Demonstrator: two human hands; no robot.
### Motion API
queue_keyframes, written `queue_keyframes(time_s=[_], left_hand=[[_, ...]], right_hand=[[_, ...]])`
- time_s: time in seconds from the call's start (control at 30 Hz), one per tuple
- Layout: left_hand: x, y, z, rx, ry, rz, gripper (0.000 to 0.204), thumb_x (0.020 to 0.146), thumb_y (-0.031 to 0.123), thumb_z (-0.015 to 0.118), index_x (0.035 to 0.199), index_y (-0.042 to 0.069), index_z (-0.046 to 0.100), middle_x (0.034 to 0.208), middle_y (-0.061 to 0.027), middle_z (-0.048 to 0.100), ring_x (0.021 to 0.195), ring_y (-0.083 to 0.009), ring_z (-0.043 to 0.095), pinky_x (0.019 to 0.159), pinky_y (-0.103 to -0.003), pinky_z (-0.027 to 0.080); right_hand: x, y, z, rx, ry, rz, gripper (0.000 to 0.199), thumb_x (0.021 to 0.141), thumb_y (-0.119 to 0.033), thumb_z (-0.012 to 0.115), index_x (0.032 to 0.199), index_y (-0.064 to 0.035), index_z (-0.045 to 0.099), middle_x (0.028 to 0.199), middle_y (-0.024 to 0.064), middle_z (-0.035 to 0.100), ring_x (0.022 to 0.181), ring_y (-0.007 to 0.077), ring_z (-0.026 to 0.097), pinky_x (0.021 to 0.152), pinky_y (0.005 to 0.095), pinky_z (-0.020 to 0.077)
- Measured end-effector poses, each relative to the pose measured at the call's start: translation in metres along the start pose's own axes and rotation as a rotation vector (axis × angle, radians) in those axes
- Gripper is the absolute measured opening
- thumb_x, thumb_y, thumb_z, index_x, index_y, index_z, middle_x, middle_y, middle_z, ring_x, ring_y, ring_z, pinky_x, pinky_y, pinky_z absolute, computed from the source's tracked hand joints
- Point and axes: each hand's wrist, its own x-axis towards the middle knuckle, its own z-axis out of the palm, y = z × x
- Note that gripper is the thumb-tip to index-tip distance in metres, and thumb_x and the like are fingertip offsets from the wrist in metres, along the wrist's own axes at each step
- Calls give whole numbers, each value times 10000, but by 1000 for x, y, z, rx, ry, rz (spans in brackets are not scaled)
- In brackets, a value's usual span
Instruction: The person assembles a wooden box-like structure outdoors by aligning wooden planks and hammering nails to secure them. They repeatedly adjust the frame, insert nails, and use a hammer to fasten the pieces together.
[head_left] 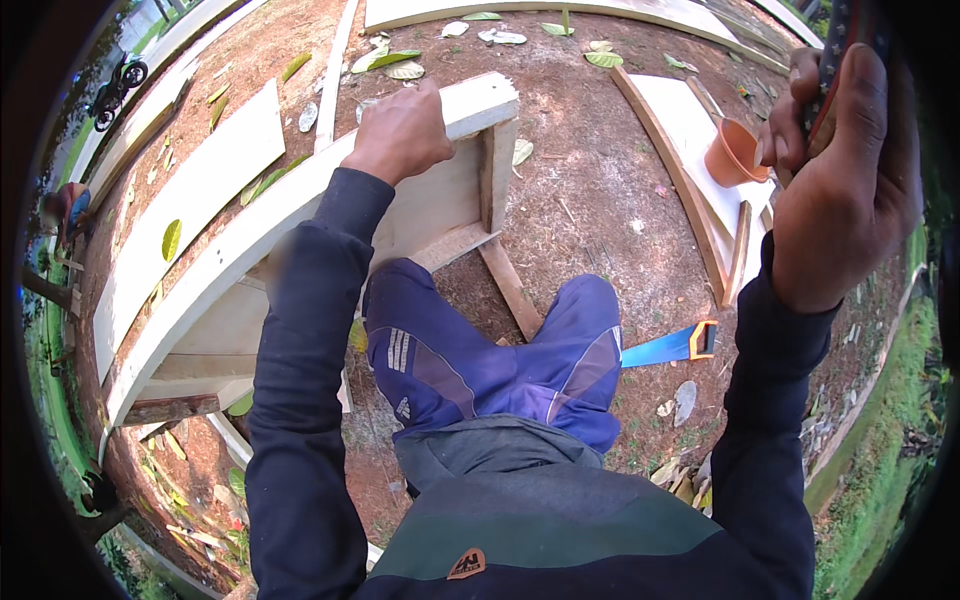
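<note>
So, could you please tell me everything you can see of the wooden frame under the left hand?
The wooden frame is pale, unpainted timber: a long top rail, a flat panel below it and a short upright post at its near end. It stands on edge on reddish dirt, running diagonally away to the left. The left hand grips the rail's end; the person's knee is beside it.

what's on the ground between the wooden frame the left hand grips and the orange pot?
Head view: mostly bare reddish dirt between the wooden frame and orange pot, a few fallen leaves, then a wooden plank edge beside the pot.

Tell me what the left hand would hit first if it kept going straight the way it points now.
The left hand already rests on the end of the pale wooden frame. Straight past that edge it would probably meet only reddish ground with scattered leaves, though depth is hard to judge.
</note>
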Motion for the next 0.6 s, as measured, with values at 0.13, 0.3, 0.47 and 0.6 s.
queue_keyframes(time_s=[0.13, 0.3, 0.47, 0.6], left_hand=[[1, 9, -5, 5, -10, 61, 436, 760, 176, 736, 1106, -68, 628, 1047, -265, 740, 1003, -414, 739, 898, -484, 587], [1, 12, -6, 4, -11, 59, 405, 759, 157, 726, 1089, -57, 628, 1041, -260, 741, 1001, -403, 740, 892, -483, 587], [-5, 4, -5, 15, -9, 24, 393, 761, 164, 725, 1079, -45, 624, 1047, -253, 742, 1012, -397, 738, 908, -475, 584], [-1, 15, -8, 5, -22, 57, 400, 765, 172, 721, 1084, -48, 621, 1069, -256, 742, 1029, -403, 735, 918, -480, 582]], right_hand=[[-69, 59, 3, -328, -328, 43, 436, 1063, -138, 596, 1481, -20, 554, 826, 229, 693, 628, 261, 679, 629, 380, 529], [-70, 43, -6, -369, -582, 377, 410, 1042, -158, 624, 1433, -36, 614, 796, 260, 680, 682, 256, 713, 661, 402, 530], [-41, 30, 4, -101, -137, 161, 448, 1093, -150, 576, 1534, -83, 541, 738, -13, 600, 625, 15, 495, 561, 202, 420], [-83, 78, -11, -477, -544, 154, 448, 1053, -147, 622, 1492, -69, 574, 745, 159, 663, 625, 187, 636, 627, 350, 508]])
